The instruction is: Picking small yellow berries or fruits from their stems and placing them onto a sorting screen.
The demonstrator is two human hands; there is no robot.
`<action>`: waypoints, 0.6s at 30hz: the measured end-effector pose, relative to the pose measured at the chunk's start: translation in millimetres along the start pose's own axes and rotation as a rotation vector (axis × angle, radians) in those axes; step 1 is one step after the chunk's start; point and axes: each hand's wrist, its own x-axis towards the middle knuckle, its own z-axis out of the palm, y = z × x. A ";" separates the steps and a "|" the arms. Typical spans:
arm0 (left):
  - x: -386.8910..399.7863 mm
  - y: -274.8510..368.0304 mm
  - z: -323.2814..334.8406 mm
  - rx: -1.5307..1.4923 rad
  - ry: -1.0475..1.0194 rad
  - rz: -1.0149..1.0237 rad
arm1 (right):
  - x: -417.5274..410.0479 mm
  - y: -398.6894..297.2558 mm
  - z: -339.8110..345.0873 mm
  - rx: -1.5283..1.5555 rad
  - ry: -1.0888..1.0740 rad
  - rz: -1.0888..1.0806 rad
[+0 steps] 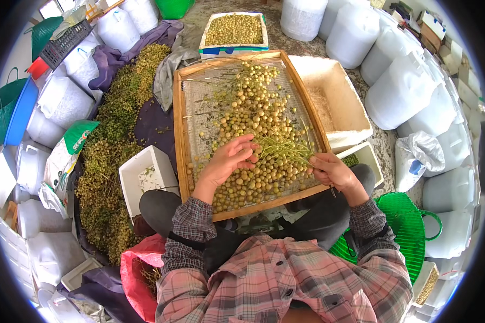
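Observation:
A wood-framed mesh screen [179,133] lies before me at my knees, with many round yellow-green fruits [262,117] and thin stems spread on its mesh. My right hand [329,169], near the screen's right edge, grips a bunch of green stems [285,149] by one end. The bunch points left over the fruits, and some fruits hang among its stems. My left hand [233,155] is above the fruits at the bunch's left end, its fingers apart and curled. Whether its fingertips touch a stem or fruit, I cannot tell.
Heaped fruiting stems [109,161] lie on dark cloth at left. White foam boxes [165,161] flank the screen; a fruit-filled box [234,30] stands beyond it. A pink sack [135,278] and green basket [404,230] sit beside me. White plastic drums [400,93] line both sides.

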 end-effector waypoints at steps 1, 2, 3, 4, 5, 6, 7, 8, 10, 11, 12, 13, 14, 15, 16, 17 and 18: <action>1.0 -1.5 1.1 -0.028 0.007 0.000 | 0.0 0.5 0.1 0.009 -0.009 0.002; 2.8 -4.2 1.2 -0.055 0.014 0.000 | 0.5 1.4 0.2 0.009 -0.009 0.000; 4.4 -7.3 0.9 -0.083 0.021 -0.001 | 1.2 2.9 0.5 0.009 -0.009 -0.002; 6.3 -10.9 0.0 -0.089 0.025 0.004 | 1.8 4.0 0.7 0.010 -0.008 -0.003; 8.4 -14.8 -1.2 -0.094 0.029 0.009 | 2.5 4.6 1.3 0.012 -0.012 -0.001; 9.4 -15.2 0.5 -0.099 0.031 0.011 | 2.9 5.7 1.6 0.016 -0.014 0.002; 9.5 -15.7 1.9 -0.103 0.040 0.017 | 3.0 6.6 1.8 0.020 -0.015 0.005; 9.0 -16.1 3.3 -0.107 0.049 0.023 | 2.5 7.0 1.8 0.018 -0.012 0.010; 8.2 -16.6 0.4 -0.176 0.035 0.045 | 2.5 6.2 3.1 0.013 -0.013 0.016; 10.1 -20.0 -6.9 -0.242 0.009 0.059 | 2.6 6.8 2.0 0.020 -0.012 0.014; 10.3 -16.9 -7.7 -0.309 -0.022 0.070 | 1.5 8.5 -1.7 0.030 -0.006 0.011; 8.4 -14.3 -8.8 -0.243 0.033 0.044 | 0.7 9.9 -4.0 0.040 -0.001 0.009; 5.5 -11.4 -10.2 -0.176 0.088 0.018 | -0.3 10.5 -4.4 0.023 0.002 0.013; 2.1 -7.9 -9.7 -0.110 0.145 -0.006 | -1.6 10.2 -4.2 0.005 0.002 0.019; 1.5 -8.9 -10.8 -0.128 0.135 0.000 | -2.6 10.3 -4.1 -0.014 0.001 0.025; 1.6 -11.1 -12.4 -0.145 0.125 0.006 | -3.0 10.8 -3.6 -0.014 0.002 0.035; 1.2 -13.1 -15.5 -0.161 0.116 0.013 | -2.6 10.9 -2.2 -0.015 0.000 0.044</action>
